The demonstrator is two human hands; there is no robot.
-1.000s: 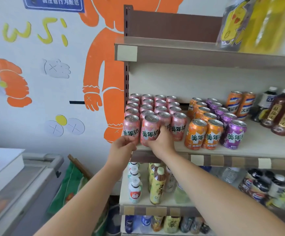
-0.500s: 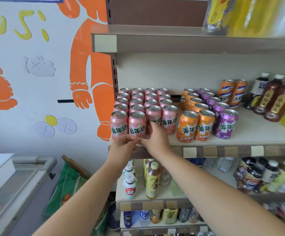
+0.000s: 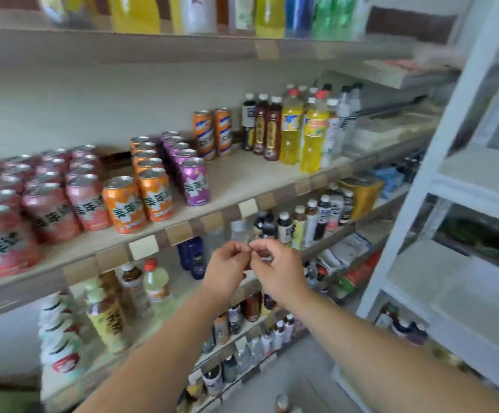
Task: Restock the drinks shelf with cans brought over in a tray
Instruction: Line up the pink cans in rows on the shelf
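The left hand point(image 3: 227, 271) and right hand point(image 3: 282, 274), curled and empty, touch fingertips below the shelf edge point(image 3: 182, 231); cans point(image 3: 124, 204) at ten o'clock, bare shelf at twelve.

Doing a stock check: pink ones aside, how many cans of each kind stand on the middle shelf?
Short orange cans: 6
Purple cans: 5
Tall orange cans: 2
Total: 13
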